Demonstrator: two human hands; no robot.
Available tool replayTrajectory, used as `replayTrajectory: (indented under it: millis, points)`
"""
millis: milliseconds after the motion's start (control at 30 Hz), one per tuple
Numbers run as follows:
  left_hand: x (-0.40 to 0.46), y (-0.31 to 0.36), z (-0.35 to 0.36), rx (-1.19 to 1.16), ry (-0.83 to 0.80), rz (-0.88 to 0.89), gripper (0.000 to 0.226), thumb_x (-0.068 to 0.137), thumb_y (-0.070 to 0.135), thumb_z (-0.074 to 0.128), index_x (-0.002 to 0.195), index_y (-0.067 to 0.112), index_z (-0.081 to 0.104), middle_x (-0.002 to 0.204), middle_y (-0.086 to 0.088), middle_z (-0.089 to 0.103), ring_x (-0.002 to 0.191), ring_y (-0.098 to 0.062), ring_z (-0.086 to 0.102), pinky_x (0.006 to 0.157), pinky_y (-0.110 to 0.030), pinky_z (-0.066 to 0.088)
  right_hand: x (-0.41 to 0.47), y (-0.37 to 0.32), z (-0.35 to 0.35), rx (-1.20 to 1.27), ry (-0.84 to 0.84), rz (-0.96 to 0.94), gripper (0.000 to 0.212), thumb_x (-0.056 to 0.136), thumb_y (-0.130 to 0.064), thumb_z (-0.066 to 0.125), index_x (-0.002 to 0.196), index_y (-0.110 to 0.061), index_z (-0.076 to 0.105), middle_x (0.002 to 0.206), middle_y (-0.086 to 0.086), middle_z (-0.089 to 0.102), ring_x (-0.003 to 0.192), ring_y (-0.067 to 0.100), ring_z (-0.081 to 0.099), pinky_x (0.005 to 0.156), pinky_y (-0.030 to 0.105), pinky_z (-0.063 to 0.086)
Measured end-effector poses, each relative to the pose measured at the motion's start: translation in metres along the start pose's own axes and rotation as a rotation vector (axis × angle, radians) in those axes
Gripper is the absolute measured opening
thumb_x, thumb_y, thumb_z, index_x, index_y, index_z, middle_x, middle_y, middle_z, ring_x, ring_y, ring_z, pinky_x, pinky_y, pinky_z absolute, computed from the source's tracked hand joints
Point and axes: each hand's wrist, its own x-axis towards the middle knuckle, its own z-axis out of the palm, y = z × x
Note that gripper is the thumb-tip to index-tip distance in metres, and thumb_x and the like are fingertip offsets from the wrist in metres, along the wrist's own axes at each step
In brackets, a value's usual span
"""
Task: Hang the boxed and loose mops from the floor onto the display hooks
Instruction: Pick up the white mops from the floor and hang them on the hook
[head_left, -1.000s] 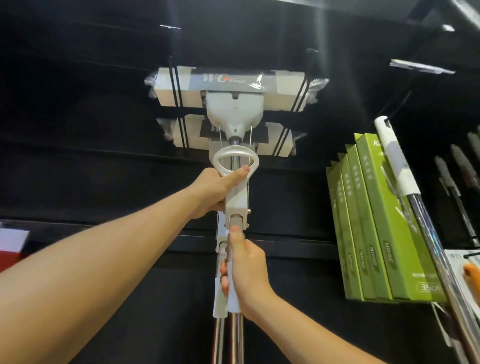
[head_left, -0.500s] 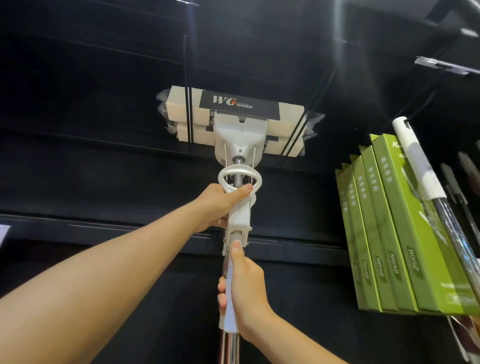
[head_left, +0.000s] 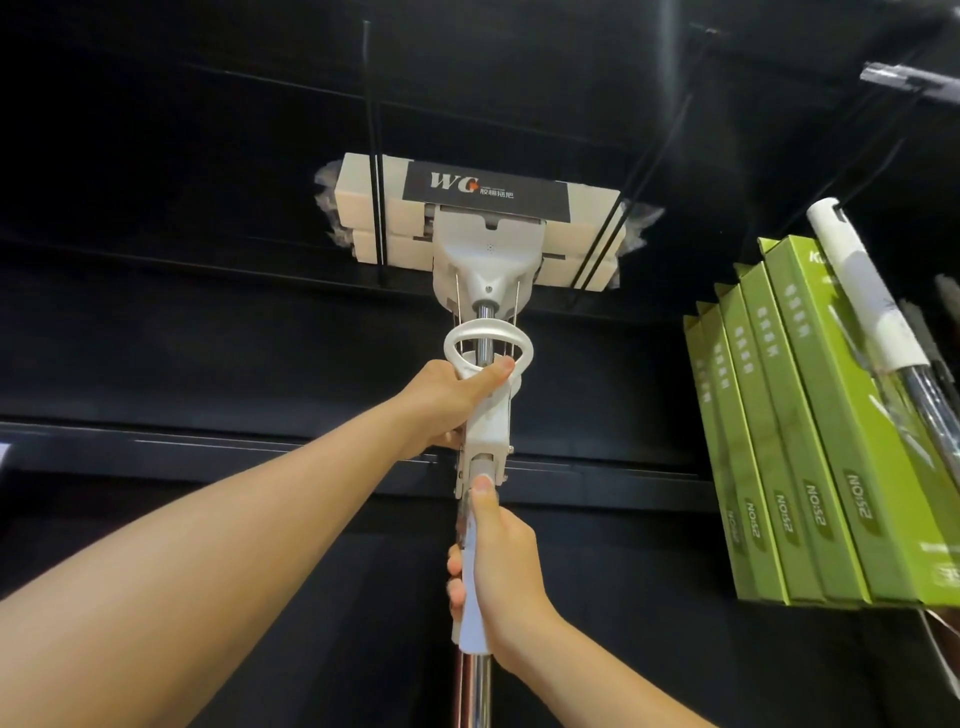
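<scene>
Loose mop (head_left: 480, 249) raised overhead, sponge head up among the black display hooks (head_left: 376, 156), well above both hands. Cannot tell if it is seated on the hook wires yet. Left hand (head_left: 452, 400) fingers (head_left: 493, 371) wrapped on the white squeeze lever just under its ring; right hand (head_left: 501, 577) below it, fingers closed around the white sleeve on the steel pole, thumb along the shaft. Handling guess: long, stiff, top-heavy with the wrapped sponge head; chrome pole below the right hand looks slippery, so the plastic sleeve and lever are better holds. Green boxed mops (head_left: 810, 436) hang right of the hands, another mop handle (head_left: 862, 291) leaning across them.
</scene>
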Motion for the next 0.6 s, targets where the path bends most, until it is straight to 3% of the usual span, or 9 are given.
replayTrajectory:
  millis: [300, 433, 600]
  points:
    - [0.0016, -0.0002, 0.0014, 0.005, -0.004, 0.009, 0.055, 0.092, 0.061, 0.067, 0.120, 0.014, 0.068, 0.110, -0.010, 0.076, 0.097, -0.028, 0.075, 0.086, -0.049, 0.064, 0.0019, 0.0050, 0.0005, -0.008, 0.046, -0.035, 0.055, 0.102, -0.062, 0.050, 0.117, -0.010, 0.061, 0.059, 0.002, 0.049, 0.047, 0.013, 0.041, 0.045, 0.029, 0.037]
    - [0.0041, -0.0012, 0.0050, 0.009, 0.020, 0.007, 0.057, 0.091, 0.063, 0.067, 0.121, 0.014, 0.067, 0.108, -0.010, 0.076, 0.095, -0.027, 0.075, 0.083, -0.047, 0.064, 0.0050, 0.0045, -0.0019, -0.024, 0.037, -0.041, 0.052, 0.102, -0.063, 0.047, 0.112, -0.014, 0.064, 0.058, 0.001, 0.051, 0.047, 0.013, 0.043, 0.044, 0.028, 0.039]
    - [0.0060, 0.0014, 0.0076, 0.016, 0.006, 0.008, 0.058, 0.091, 0.064, 0.067, 0.123, 0.016, 0.066, 0.111, -0.010, 0.074, 0.099, -0.030, 0.074, 0.090, -0.054, 0.062, 0.0071, 0.0030, -0.0045, -0.002, 0.009, -0.045, 0.047, 0.103, -0.063, 0.045, 0.108, -0.020, 0.065, 0.062, 0.004, 0.050, 0.047, 0.014, 0.042, 0.045, 0.029, 0.039]
